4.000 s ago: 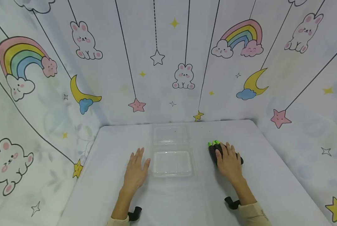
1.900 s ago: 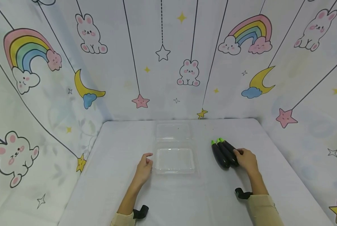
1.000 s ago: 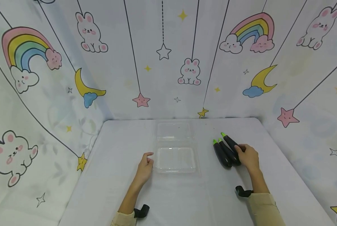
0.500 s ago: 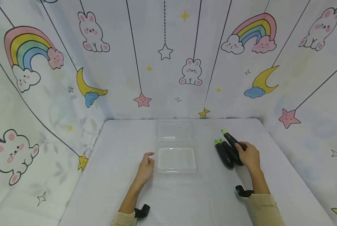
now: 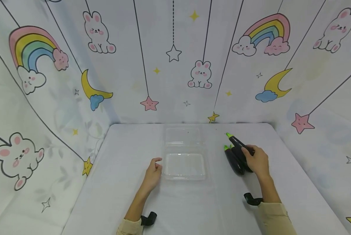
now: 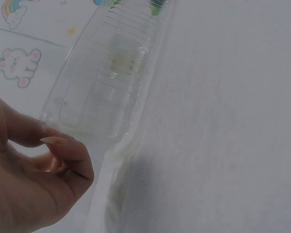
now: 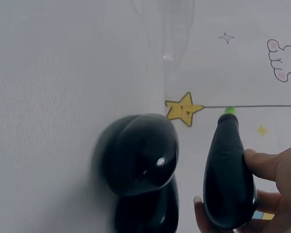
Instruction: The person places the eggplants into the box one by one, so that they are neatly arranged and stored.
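My right hand (image 5: pixel 258 161) grips an eggplant (image 7: pixel 228 179), dark and glossy with a bright green stem. It is raised off the cloth, apart from two others in the right wrist view. Those two eggplants (image 5: pixel 234 162) lie side by side at the right of the table, partly covered by the held one in the head view. A clear plastic clamshell box (image 5: pixel 184 179) lies unfolded in the middle, its lid (image 5: pixel 182 135) toward the back. At the box's left edge my left hand (image 5: pixel 152 174) pinches the rim; the thumb is bent close to the index finger (image 6: pixel 26 128).
The white table (image 5: pixel 128 143) stands against a fabric backdrop (image 5: pixel 128 65) printed with rabbits, rainbows, moons and stars. Black wrist mounts (image 5: pixel 149 219) sit on both forearms.
My right hand came off the top of the eggplants, took the rightmost one and raised it away from the others. My left hand moved from beside the box to its rim, fingers bending.
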The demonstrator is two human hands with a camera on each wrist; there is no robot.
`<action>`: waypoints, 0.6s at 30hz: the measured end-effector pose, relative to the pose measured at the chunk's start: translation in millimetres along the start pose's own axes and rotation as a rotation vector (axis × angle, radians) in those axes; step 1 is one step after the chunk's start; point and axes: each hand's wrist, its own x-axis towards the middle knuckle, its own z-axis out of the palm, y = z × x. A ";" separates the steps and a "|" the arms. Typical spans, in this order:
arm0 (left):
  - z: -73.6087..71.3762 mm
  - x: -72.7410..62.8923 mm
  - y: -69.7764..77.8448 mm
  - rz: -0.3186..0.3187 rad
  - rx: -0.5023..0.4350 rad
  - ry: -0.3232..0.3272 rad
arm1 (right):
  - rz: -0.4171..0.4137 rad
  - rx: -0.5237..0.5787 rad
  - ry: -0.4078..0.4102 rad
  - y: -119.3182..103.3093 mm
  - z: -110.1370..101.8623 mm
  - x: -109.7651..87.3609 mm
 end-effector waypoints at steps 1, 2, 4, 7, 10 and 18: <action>0.1 -0.2 0.1 -0.001 0.000 -0.002 | -0.004 0.000 0.001 -1.2 0.5 -0.3; 0.2 -0.4 0.2 0.000 0.001 -0.004 | -0.008 0.001 0.001 -2.5 0.9 -0.7; 0.5 -1.1 0.5 -0.002 0.003 -0.007 | -0.013 0.007 0.004 -5.2 1.8 -1.5; 0.5 -1.7 0.6 -0.002 0.004 -0.007 | -0.021 0.010 0.002 -9.9 3.5 -2.8; 0.1 -2.1 0.7 -0.001 0.005 -0.003 | -0.033 0.009 -0.008 -14.9 5.9 -4.3; -0.5 -3.5 1.5 -0.001 -0.012 -0.016 | -0.078 0.026 -0.007 -27.5 12.3 -7.5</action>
